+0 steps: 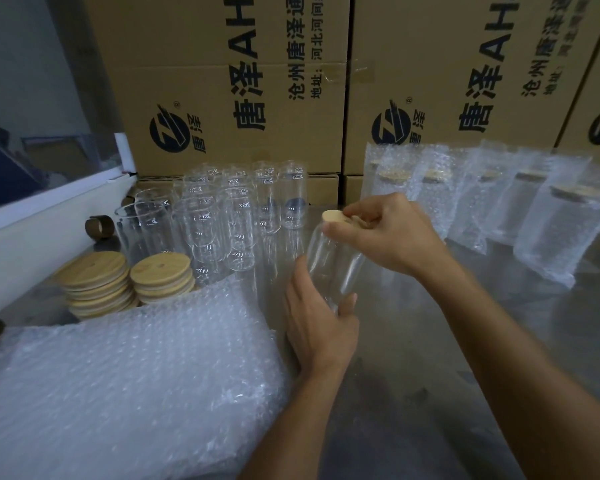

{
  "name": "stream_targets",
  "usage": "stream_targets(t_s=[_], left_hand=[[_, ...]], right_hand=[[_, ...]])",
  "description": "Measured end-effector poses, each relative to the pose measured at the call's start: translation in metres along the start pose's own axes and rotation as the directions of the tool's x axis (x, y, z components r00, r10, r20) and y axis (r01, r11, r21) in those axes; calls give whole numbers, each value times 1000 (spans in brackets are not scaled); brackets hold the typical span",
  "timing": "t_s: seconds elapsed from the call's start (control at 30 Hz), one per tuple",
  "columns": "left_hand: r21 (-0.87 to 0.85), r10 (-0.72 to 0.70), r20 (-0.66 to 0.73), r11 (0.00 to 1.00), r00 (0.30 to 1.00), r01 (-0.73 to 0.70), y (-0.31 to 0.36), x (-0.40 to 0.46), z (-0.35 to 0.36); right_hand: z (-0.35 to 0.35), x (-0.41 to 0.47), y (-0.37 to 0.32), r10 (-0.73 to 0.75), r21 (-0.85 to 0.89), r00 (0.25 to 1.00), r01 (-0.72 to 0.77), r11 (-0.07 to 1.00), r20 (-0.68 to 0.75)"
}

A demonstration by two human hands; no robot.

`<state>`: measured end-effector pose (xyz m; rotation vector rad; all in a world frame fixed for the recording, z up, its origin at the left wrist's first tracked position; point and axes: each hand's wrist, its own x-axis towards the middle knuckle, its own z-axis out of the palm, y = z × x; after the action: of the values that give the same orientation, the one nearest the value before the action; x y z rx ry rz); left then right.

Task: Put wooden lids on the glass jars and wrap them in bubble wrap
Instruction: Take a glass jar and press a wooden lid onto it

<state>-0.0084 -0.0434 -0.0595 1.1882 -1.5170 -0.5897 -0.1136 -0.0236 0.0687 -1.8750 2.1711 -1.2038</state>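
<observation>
Steel bench (430, 341): jar (329, 261) tilted, mouth up-left; L hand (317, 323) grips base, R hand (383, 230) lid (333, 215).

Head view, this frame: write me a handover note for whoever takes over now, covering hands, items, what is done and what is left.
Left hand grips the lower body of a tilted glass jar.
Right hand pinches a wooden lid at the jar's mouth; whether it is fully seated cannot be told.
Done: a row of wrapped jars stands at the right, before the cardboard boxes.
Left: finish this lid, then wrap the jar in a piece from the bubble wrap pile.
The empty jars at the back still need lids from the lid stacks.
</observation>
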Motion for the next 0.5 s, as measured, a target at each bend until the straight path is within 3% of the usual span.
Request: stream_targets(t_s=[0.17, 0.27, 0.5], left_hand=[[-80, -58, 60, 995, 996, 63, -1, 1, 3], [-102, -86, 67, 990, 994, 92, -1, 2, 3], [-90, -152, 166, 982, 974, 168, -1, 2, 0]], right_hand=[[-2, 5, 4, -80, 76, 991, 72, 994, 110], [4, 6, 9, -87, 159, 991, 70, 985, 104], [33, 1, 24, 0, 510, 978, -108, 853, 207]])
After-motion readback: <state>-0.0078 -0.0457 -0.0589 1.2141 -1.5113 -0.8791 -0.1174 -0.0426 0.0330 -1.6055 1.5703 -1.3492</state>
